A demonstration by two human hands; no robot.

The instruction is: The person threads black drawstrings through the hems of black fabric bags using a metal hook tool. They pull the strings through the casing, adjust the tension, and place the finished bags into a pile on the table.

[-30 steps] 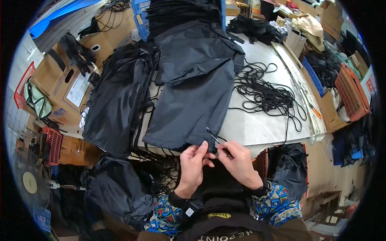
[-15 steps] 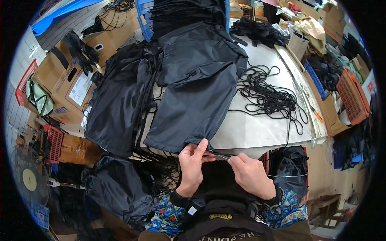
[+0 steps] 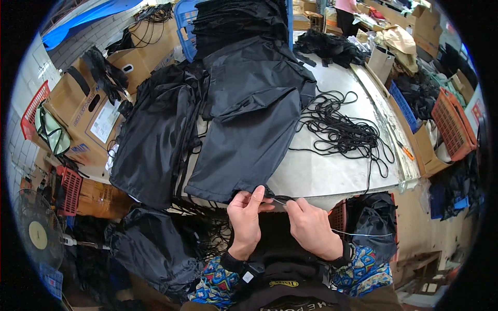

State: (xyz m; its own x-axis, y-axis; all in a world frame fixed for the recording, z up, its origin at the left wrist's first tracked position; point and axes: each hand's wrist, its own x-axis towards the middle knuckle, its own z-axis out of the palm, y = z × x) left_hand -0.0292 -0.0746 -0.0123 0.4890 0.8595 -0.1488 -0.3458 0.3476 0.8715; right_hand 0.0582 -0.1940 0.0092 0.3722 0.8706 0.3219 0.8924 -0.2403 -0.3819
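Note:
A black fabric bag (image 3: 246, 147) lies on the table, its near corner hanging at the front edge. My left hand (image 3: 247, 220) pinches that corner between thumb and fingers. Close beside it, my right hand (image 3: 315, 228) grips a thin metal wire (image 3: 365, 235); one end points at the bag's corner and the other sticks out to the right past my wrist. Black cord runs by the fingertips, but how it meets the wire is too small to tell. A loose heap of black cord (image 3: 345, 127) rests on the table, right of the bag.
More black bags (image 3: 153, 140) lie left on the pale table (image 3: 321, 173). A blue crate (image 3: 184, 31) of stacked black fabric stands behind. An orange-handled cutter (image 3: 407, 151) is near the right edge. Cardboard boxes (image 3: 85, 116) and a fan (image 3: 39, 233) are at left; a person (image 3: 346, 15) stands far back.
My right hand has moved left, nearer to my left hand, bringing the wire closer to the bag's corner. My left hand keeps its pinch. The whole view has shifted slightly.

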